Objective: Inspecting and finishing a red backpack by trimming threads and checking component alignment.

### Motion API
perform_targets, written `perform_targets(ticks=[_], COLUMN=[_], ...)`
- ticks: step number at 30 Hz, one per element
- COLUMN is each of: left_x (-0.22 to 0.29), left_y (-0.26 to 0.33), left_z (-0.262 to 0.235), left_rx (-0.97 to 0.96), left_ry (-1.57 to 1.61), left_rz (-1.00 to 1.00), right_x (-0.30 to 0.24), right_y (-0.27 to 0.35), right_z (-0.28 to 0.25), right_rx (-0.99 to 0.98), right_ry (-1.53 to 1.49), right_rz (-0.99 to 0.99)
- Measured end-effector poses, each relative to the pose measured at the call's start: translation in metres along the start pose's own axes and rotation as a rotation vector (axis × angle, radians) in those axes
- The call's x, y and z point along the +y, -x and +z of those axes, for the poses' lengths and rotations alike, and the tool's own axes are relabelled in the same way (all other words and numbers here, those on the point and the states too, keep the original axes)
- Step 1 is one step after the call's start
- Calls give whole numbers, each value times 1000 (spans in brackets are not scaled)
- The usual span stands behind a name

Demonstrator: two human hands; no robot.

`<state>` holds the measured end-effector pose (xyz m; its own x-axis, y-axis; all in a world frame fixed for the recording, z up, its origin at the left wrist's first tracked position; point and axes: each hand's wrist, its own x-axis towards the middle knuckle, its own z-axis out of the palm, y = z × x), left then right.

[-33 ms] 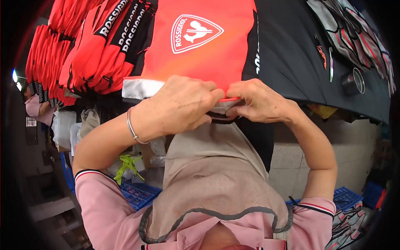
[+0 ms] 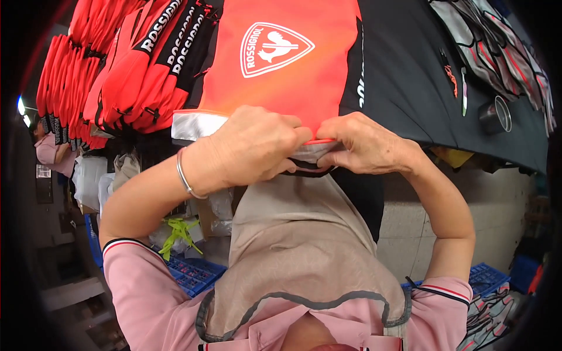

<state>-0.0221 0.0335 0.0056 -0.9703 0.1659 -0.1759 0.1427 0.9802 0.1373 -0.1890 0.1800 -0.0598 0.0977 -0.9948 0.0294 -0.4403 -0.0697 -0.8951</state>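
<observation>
An orange fabric piece (image 2: 293,70) with a white shield emblem lies flat on a black table (image 2: 410,88). A white strip (image 2: 196,124) runs along its near left edge. My left hand (image 2: 252,149), with a silver bangle on the wrist, pinches the near edge of the orange piece at the table's front. My right hand (image 2: 366,143) pinches the same edge right beside it, fingertips almost touching the left hand's. Under both hands a grey and black fabric fold (image 2: 310,161) shows. A beige apron (image 2: 298,251) hangs down between my arms.
Stacked red and black fabric pieces (image 2: 117,76) fill the table's left. A metal cup (image 2: 496,114) and a thin tool (image 2: 463,88) lie at the right, with grey patterned pieces (image 2: 503,41) behind. Blue crates (image 2: 193,275) stand on the floor. Another person (image 2: 50,149) is at far left.
</observation>
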Motion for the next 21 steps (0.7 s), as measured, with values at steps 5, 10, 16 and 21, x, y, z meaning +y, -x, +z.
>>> perform_targets(ticks=[5,10,16,21], left_x=[-15,-30,-30,-26], left_y=[6,-3,-15,-31], left_z=[-22,-47,-67,-77], left_rx=[198,684,1010,1249], left_ry=[-73,-304,-475,-442], left_rz=[36,58,68,143], right_x=[-24,-42,-56,-62], right_y=[-3,-15,-34,-49], right_z=[-6,-23,-59,-78], right_rx=[78,639,1025,1363], right_ry=[303,749,1139,1214], right_rz=[-159,-468,-810,-925])
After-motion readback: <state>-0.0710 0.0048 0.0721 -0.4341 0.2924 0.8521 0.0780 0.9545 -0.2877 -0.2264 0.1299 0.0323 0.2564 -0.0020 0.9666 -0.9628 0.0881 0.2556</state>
